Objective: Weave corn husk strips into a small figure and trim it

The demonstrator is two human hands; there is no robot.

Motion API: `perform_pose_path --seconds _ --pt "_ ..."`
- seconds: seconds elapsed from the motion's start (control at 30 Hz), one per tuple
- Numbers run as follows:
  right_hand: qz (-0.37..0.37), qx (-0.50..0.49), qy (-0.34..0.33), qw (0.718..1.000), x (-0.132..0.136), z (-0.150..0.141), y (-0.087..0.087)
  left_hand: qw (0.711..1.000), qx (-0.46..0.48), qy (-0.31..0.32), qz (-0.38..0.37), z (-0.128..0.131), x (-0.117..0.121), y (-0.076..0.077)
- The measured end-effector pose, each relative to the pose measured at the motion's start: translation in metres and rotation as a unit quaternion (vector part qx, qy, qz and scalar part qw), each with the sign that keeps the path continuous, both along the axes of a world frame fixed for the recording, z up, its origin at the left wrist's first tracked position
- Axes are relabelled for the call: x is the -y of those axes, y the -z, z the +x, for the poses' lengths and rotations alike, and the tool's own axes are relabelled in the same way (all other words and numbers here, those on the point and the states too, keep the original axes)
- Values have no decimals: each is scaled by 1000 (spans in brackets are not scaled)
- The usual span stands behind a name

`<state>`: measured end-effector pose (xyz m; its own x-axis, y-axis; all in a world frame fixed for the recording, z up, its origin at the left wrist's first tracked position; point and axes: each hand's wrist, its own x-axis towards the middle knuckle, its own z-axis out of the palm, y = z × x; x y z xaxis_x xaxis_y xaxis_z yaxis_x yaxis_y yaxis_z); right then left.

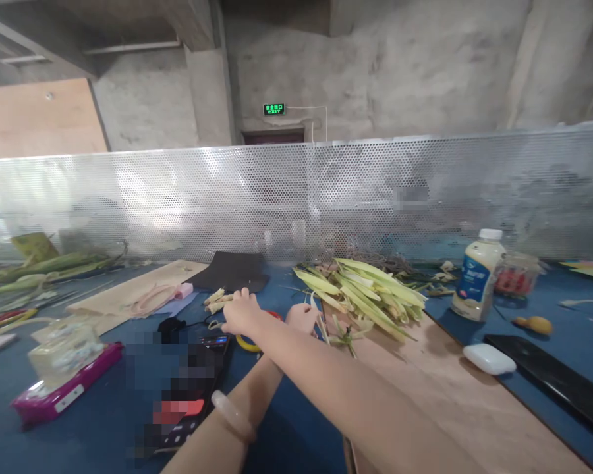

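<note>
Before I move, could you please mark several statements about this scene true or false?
1. The forearms cross, so the right hand is farther to the picture's left than the left hand. True.
2. The pale bangle is on the right arm. False: it is on the left.
3. The bottle stands upright, capped. True.
4. The green husks lie on the black sheet. False: they lie partly on the brown board.

One bottle (478, 280), one earbuds case (489, 359), one small gourd (536, 324), one bangle (233, 416), one exit sign (274, 109) and one heap of corn husks (375, 289) are pictured.
</note>
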<state>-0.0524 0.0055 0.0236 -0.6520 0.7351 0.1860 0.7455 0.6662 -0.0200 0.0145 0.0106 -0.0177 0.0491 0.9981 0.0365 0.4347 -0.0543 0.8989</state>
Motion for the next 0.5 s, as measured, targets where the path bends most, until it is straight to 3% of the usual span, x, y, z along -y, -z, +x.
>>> perform_pose_path --seconds 0.17,0.33,0.37,0.43,0.5 --pt "-10 -17 8 1000 -5 -12 11 999 -23 34 -32 -5 0 0" --pt "-11 -71 27 997 12 -5 -18 997 -44 53 -22 -7 -2 -1" --pt "-25 -70 -2 997 21 -3 -27 997 -50 55 -18 -7 -2 -1" --pt "-81 -39 -123 988 46 2 -41 996 -60 58 -5 -7 -1 -2" --pt "-141 13 -263 954 75 6 -47 996 -68 61 9 -7 0 -4"
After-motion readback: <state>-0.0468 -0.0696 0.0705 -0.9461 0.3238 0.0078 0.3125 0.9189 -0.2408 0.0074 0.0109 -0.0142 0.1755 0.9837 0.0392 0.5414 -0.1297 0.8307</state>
